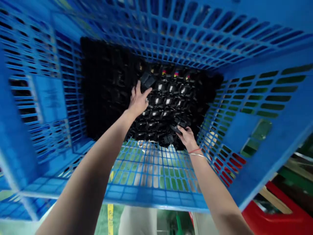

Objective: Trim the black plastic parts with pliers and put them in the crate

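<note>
Both of my arms reach down into a deep blue plastic crate (137,195) with slotted walls. Rows of glossy black plastic parts (168,101) cover its bottom. My left hand (139,100) is over the middle of the rows, thumb and forefinger spread apart. Its fingertips are at the edge of a loose black block-shaped part (147,80) lying on top; whether they press on it is unclear. At the near right of the layer, my right hand (187,136) pinches a small black plastic part (176,129) between thumb and fingers. Another dark part (182,121) lies just beyond it.
The crate's walls rise on all sides of my arms. Small red, blue and yellow marks (176,74) show along the far row. Outside, at the lower right, stands a red container (281,215). A yellow line (110,218) runs along the green floor below.
</note>
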The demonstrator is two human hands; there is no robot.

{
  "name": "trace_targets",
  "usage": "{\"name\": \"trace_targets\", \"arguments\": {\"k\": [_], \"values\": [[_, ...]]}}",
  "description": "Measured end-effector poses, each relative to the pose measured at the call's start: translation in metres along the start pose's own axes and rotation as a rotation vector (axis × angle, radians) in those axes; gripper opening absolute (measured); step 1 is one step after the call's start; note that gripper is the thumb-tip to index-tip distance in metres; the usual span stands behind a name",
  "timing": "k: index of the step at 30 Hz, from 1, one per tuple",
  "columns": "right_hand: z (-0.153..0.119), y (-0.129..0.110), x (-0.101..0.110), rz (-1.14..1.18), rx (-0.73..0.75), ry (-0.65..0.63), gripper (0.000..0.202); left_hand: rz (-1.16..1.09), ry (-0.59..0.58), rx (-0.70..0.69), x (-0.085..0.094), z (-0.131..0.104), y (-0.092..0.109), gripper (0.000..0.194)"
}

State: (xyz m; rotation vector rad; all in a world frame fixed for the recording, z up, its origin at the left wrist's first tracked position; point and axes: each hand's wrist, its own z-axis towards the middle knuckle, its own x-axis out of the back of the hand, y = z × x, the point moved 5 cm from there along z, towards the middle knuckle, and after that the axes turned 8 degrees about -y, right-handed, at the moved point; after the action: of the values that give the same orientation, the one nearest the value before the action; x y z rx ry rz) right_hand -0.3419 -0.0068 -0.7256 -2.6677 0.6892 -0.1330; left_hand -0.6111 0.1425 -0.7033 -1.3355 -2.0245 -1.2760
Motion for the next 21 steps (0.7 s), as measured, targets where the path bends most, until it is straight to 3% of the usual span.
{"name": "trace_targets", "arguments": {"k": [4,7,12,16,19,21], "values": [[0.006,0.005,0.017,0.056,-0.017,-0.004,0.047,-0.068,-0.056,0.081,-0.028,0.060,0.001,0.042],[0.001,0.007,0.023,0.083,-0.044,-0.021,0.046,0.001,-0.161,0.265,-0.038,0.069,-0.002,0.041],[-0.022,0.005,0.029,0.097,-0.085,-0.060,0.044,0.104,-0.204,0.316,-0.039,0.045,0.010,0.055],[-0.053,0.000,0.033,0.094,-0.116,-0.079,0.046,-0.011,-0.182,0.295,-0.029,0.018,0.012,0.058],[-0.087,-0.007,0.032,0.089,-0.137,-0.093,0.047,-0.235,-0.164,0.262,-0.019,-0.019,0.021,0.065],[-0.117,-0.015,0.030,0.084,-0.145,-0.102,0.048,-0.313,-0.169,0.222,-0.013,-0.057,0.037,0.060]]}}
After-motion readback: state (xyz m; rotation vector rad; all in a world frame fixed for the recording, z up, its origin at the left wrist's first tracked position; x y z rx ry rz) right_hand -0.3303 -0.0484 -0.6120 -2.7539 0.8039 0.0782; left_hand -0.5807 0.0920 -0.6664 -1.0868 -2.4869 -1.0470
